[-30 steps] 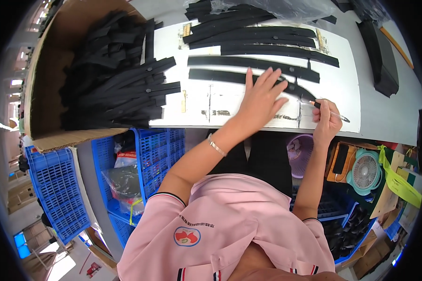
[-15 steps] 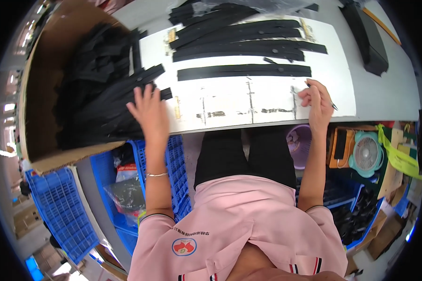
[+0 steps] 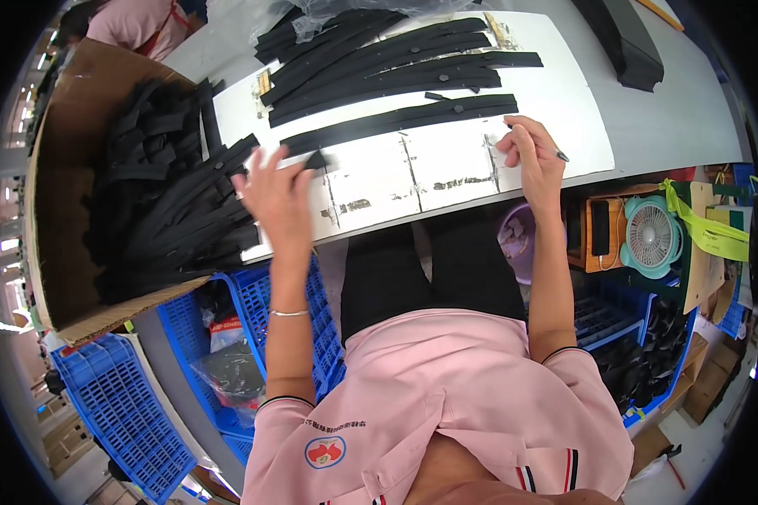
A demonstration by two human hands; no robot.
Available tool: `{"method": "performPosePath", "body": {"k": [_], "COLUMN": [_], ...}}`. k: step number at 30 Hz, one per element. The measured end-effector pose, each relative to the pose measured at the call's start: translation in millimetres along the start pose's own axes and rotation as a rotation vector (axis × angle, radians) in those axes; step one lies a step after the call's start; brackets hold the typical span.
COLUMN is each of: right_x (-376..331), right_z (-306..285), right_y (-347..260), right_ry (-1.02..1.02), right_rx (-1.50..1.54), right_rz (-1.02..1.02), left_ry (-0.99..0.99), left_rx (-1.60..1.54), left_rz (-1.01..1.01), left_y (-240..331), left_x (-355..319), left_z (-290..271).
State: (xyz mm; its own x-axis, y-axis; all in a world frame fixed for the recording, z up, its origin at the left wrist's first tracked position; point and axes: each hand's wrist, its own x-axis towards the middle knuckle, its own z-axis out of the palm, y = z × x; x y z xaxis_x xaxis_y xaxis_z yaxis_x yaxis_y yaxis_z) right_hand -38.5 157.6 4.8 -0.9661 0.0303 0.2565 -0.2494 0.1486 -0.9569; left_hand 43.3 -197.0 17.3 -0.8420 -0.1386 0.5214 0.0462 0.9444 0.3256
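Note:
My left hand (image 3: 280, 202), partly blurred, is over the left edge of the white board (image 3: 463, 181). A dark strip end (image 3: 316, 160), smeared by motion, sticks out beside its thumb; the grip itself is partly hidden. Beneath and left of this hand lies a heap of black fabric strips (image 3: 156, 223). My right hand (image 3: 537, 156) has its fingers curled over the board's right part. A thin dark pen-like tool (image 3: 563, 156) with a pointed tip pokes out of it. One black strip with a round button-like dot (image 3: 404, 119) lies flat across the board between the hands.
More black strips (image 3: 387, 76) lie overlapped at the board's far side, under clear plastic (image 3: 337, 10). A cardboard box (image 3: 59, 210) stands at left, a long black object (image 3: 627, 46) at far right. Below the table are blue crates (image 3: 122, 421), a purple bin (image 3: 518, 248) and a teal fan (image 3: 651, 236).
My left hand has moved right from the heap onto the board, the strip end shifting with it. My right hand keeps the tool. The view has turned slightly, and a person shows at upper left.

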Motion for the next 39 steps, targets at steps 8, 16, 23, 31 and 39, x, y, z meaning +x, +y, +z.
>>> {"method": "performPosePath", "body": {"k": [8,16,23,31,39], "right_x": [-37,-58,-51,-41,-37], "right_z": [38,20,-28,-18,72], "right_y": [-32,-21,-2,-14,-55], "right_ry": [-0.098,-0.187,0.008,0.036,-0.185], "right_rx": [-0.471,-0.725,-0.845,-0.876,-0.078], "right_rz": [-0.408,-0.499,-0.432,-0.389,0.033], "left_ry": [-0.170,-0.268,-0.277,-0.237,-0.187], "left_rx": [-0.291,-0.249,-0.118,-0.049,-0.108], "left_rz": [0.086,0.059,-0.033,-0.157,-0.159], "left_y": [114,99,67,34,34], "left_x": [-13,-38,-61,-76,-75], "left_z": [59,28,3,-17,-14]}}
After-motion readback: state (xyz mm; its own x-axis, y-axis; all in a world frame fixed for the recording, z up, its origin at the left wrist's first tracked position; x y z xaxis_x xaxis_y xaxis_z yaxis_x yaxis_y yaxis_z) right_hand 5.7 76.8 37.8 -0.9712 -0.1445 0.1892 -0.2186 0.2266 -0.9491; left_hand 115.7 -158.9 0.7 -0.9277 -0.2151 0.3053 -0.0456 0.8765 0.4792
